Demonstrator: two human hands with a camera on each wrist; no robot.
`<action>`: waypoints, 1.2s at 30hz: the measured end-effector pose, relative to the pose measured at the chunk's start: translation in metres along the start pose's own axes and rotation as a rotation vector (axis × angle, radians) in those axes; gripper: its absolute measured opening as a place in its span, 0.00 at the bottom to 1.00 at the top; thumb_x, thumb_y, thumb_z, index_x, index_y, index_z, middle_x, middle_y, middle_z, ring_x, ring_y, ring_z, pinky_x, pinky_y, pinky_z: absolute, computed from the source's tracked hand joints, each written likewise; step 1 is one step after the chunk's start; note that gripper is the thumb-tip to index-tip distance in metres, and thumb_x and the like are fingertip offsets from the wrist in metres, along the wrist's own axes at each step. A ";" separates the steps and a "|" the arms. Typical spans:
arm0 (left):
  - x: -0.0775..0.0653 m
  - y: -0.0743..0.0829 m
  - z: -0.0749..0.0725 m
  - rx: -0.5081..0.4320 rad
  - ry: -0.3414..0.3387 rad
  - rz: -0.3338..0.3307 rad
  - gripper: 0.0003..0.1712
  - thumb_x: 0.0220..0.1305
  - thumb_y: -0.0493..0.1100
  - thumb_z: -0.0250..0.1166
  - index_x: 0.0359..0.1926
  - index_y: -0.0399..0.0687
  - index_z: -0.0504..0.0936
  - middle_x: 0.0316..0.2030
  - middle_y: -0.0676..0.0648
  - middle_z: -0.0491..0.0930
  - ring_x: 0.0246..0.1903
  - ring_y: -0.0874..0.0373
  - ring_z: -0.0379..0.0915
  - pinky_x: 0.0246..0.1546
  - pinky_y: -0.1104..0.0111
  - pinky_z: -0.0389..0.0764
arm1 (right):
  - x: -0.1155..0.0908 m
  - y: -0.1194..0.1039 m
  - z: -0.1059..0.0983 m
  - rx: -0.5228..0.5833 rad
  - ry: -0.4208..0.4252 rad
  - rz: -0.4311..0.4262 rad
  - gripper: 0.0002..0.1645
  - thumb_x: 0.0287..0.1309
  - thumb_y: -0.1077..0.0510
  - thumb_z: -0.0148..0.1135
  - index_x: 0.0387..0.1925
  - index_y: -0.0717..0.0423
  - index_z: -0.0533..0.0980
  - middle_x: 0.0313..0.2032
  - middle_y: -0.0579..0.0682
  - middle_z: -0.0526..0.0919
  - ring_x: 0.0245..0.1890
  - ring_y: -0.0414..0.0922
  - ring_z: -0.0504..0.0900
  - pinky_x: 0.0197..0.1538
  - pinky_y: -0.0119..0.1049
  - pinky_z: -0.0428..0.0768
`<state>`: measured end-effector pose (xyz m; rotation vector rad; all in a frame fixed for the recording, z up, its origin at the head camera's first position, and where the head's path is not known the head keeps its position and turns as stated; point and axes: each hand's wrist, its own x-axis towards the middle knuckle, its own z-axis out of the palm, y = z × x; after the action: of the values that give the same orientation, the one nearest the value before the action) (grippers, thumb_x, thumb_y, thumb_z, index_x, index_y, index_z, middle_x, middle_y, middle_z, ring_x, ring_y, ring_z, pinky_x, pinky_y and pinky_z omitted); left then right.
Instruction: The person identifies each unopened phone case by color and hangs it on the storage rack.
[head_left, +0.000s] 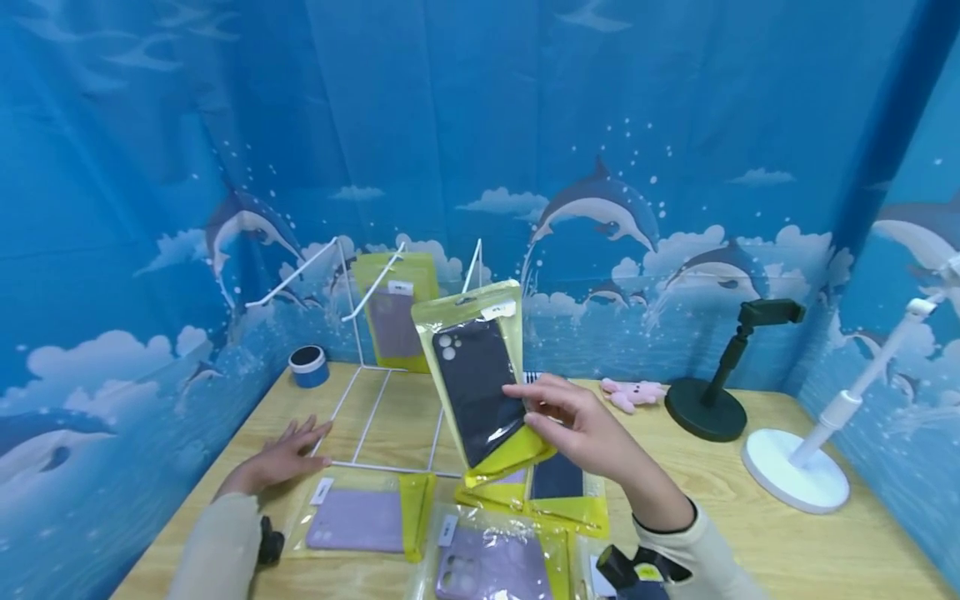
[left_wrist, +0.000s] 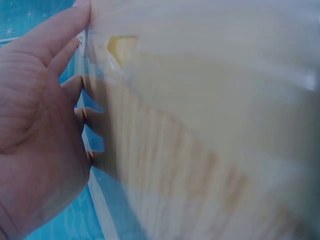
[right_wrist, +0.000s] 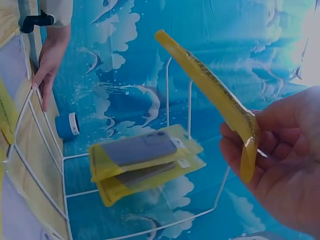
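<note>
My right hand (head_left: 581, 421) pinches a black phone case in a clear-and-yellow bag (head_left: 480, 383) by its side edge, raised and tilted over the white wire rack (head_left: 367, 425). In the right wrist view the bag (right_wrist: 200, 77) shows edge-on between thumb and fingers. At the rack's front left corner, my left hand (head_left: 281, 458) rests with fingers extended, thumb and fingertips at the wire. A bagged purple phone case (head_left: 397, 321) hangs at the back of the rack, with another bag behind it. Clear film covers much of the left wrist view, partly over the left hand (left_wrist: 45, 110).
Bagged purple cases (head_left: 356, 521) lie in front of the rack, beside a bagged dark case (head_left: 558, 477). A blue round container (head_left: 308, 367) stands at back left. To the right are a pink plush toy (head_left: 632, 393), a black phone stand (head_left: 708, 404) and a white stand (head_left: 798, 467).
</note>
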<state>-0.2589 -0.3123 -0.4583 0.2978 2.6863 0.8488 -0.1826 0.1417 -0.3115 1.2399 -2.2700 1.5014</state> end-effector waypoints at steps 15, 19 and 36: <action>-0.001 0.003 0.000 -0.005 -0.005 -0.004 0.45 0.63 0.59 0.60 0.71 0.41 0.54 0.70 0.26 0.35 0.66 0.26 0.19 0.57 0.32 0.21 | 0.007 0.011 0.004 0.024 0.071 0.072 0.19 0.64 0.69 0.53 0.56 0.64 0.74 0.32 0.50 0.70 0.22 0.42 0.64 0.23 0.32 0.68; -0.001 0.002 0.000 -0.004 -0.011 -0.014 0.45 0.62 0.60 0.59 0.71 0.41 0.54 0.70 0.26 0.34 0.66 0.26 0.19 0.57 0.33 0.21 | 0.020 0.020 0.003 -0.035 0.143 0.198 0.18 0.65 0.65 0.54 0.56 0.59 0.76 0.30 0.50 0.71 0.21 0.42 0.65 0.23 0.30 0.67; -0.002 0.000 -0.001 -0.029 -0.011 0.022 0.44 0.63 0.57 0.60 0.71 0.40 0.54 0.70 0.27 0.34 0.66 0.27 0.18 0.57 0.32 0.20 | 0.085 0.088 -0.002 -0.132 0.352 0.332 0.13 0.58 0.68 0.60 0.45 0.62 0.80 0.31 0.53 0.73 0.34 0.47 0.75 0.35 0.35 0.75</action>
<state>-0.2571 -0.3136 -0.4568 0.3250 2.6626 0.8887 -0.2994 0.1101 -0.3271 0.5290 -2.3585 1.4941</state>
